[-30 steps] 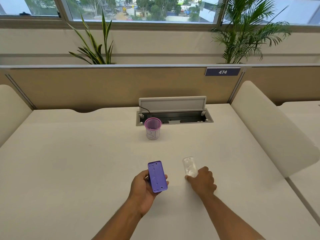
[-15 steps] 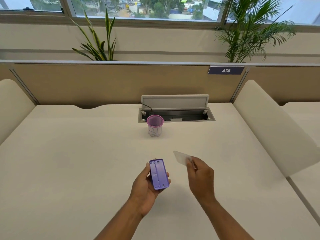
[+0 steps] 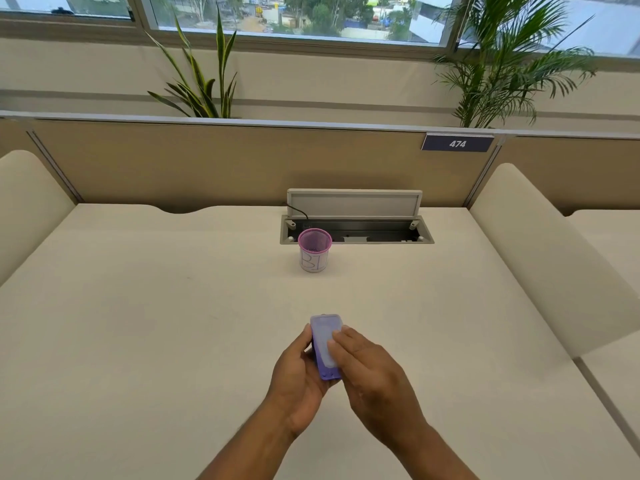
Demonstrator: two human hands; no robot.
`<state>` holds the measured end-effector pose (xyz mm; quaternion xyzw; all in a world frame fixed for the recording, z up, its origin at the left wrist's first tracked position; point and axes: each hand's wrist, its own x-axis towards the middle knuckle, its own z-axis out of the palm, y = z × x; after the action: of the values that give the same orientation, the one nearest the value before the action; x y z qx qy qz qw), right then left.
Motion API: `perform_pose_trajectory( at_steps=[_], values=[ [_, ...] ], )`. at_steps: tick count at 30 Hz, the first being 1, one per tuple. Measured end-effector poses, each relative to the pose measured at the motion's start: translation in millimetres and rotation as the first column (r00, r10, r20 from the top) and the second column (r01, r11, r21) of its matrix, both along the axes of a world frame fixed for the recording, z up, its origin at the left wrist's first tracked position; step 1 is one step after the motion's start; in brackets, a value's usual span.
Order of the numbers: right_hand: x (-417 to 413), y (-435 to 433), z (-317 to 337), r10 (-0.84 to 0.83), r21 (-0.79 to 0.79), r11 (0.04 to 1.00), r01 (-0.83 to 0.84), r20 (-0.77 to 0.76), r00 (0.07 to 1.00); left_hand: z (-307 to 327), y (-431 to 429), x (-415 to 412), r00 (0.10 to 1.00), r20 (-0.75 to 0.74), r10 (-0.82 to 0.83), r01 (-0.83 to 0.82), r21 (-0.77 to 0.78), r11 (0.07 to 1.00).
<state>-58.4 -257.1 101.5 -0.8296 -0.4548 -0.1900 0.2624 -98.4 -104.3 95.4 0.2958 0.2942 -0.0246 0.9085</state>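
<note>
Purple case (image 3: 329,371): a small rectangular plastic box, held above the near middle of the desk (image 3: 173,323), long side pointing away from the person, top face tilted up toward the camera.
Clear lid (image 3: 322,344): a translucent cover lying flat on the case's top face, so the purple shows through it; its far end sits just short of the case's far edge.
Left hand (image 3: 294,379): cradles the case from below and from the left, thumb curled up along its left side, fingers wrapped underneath.
Right hand (image 3: 370,372): comes in from the right, its fingers (image 3: 341,341) laid fairly flat on the lid and touching it; the thumb is hidden.
Pen cup (image 3: 314,254): purple mesh with a white paper band bearing blue letters, upright, well beyond the hands.
Cable box (image 3: 356,233): sunk in the desk just behind the cup, its grey flap (image 3: 353,204) standing open, a black cable (image 3: 299,211) running in at the left.
Partition (image 3: 242,161): tan panel along the far edge, with a plate reading 474 (image 3: 457,144).
Plants: a snake plant (image 3: 204,81) and a palm (image 3: 495,71) behind the partition, under the window (image 3: 311,15).
</note>
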Motion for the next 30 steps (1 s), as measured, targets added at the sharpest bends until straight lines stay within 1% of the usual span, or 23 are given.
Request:
perform_pose_trajectory(
  at_steps=[2, 11, 13, 16, 19, 21, 23, 25, 26, 28, 29, 30],
  values=[
    [-2.6, -0.5, -1.1, 0.008, -0.024, 1.0, -0.008, -0.006, 1.0, 1.1, 0.9, -1.1, 1.0, 0.01, -0.008, 0.008, -0.006, 1.0],
    [-5.5, -0.9, -2.7, 0.026, -0.03, 0.999, -0.026, -0.012, 1.0, -0.5, 2.6, -0.8, 0.999, 0.035, -0.005, 0.008, -0.076, 0.997],
    [-6.0, -1.4, -1.4, 0.028, -0.047, 0.998, -0.029, -0.019, 0.999, 0.3, 3.5, 0.0, 0.999, 0.046, -0.015, 0.018, -0.069, 0.997],
    [-7.4, -1.5, 2.1, 0.03, -0.081, 0.996, -0.034, -0.058, 0.998, 0.2, 5.7, 2.3, 0.999, 0.051, -0.017, 0.019, -0.03, 0.999],
    [-9.7, -1.6, 5.5, 0.026, -0.106, 0.994, -0.036, -0.099, 0.995, -0.3, 6.7, 4.8, 0.999, 0.042, -0.007, 0.008, -0.029, 1.0],
    [-12.6, 0.0, 7.4, -0.016, -0.013, 1.0, 0.013, -0.205, 0.979, -1.7, 7.1, 6.2, 0.999, 0.039, 0.014, -0.013, -0.02, 1.0],
    [-14.6, 2.8, 11.2, -0.085, 0.147, 0.977, 0.151, -0.379, 0.921, -2.2, 8.0, 8.0, 0.998, 0.041, 0.039, -0.039, 0.013, 0.999],
    [-13.2, 6.5, 17.7, -0.138, 0.237, 0.92, 0.313, -0.552, 0.822, -0.1, 9.9, 10.1, 0.997, 0.057, 0.056, -0.058, 0.033, 0.998],
    [-11.2, 7.8, 21.0, -0.132, 0.238, 0.896, 0.375, -0.663, 0.737, 1.3, 11.0, 11.5, 0.996, 0.061, 0.063, -0.065, 0.04, 0.997],
    [-8.0, 9.1, 25.3, -0.065, 0.196, 0.871, 0.45, -0.863, 0.5, 3.4, 12.6, 14.1, 0.996, 0.056, 0.07, -0.073, 0.052, 0.996],
    [-7.6, 9.4, 26.2, -0.015, 0.184, 0.864, 0.468, -0.92, 0.391, 4.2, 13.2, 15.4, 0.996, 0.049, 0.074, -0.076, 0.051, 0.996],
    [-8.1, 10.3, 26.9, 0.031, 0.185, 0.856, 0.483, -0.95, 0.31, 4.8, 13.5, 16.3, 0.996, 0.042, 0.076, -0.078, 0.05, 0.996]
  ],
)
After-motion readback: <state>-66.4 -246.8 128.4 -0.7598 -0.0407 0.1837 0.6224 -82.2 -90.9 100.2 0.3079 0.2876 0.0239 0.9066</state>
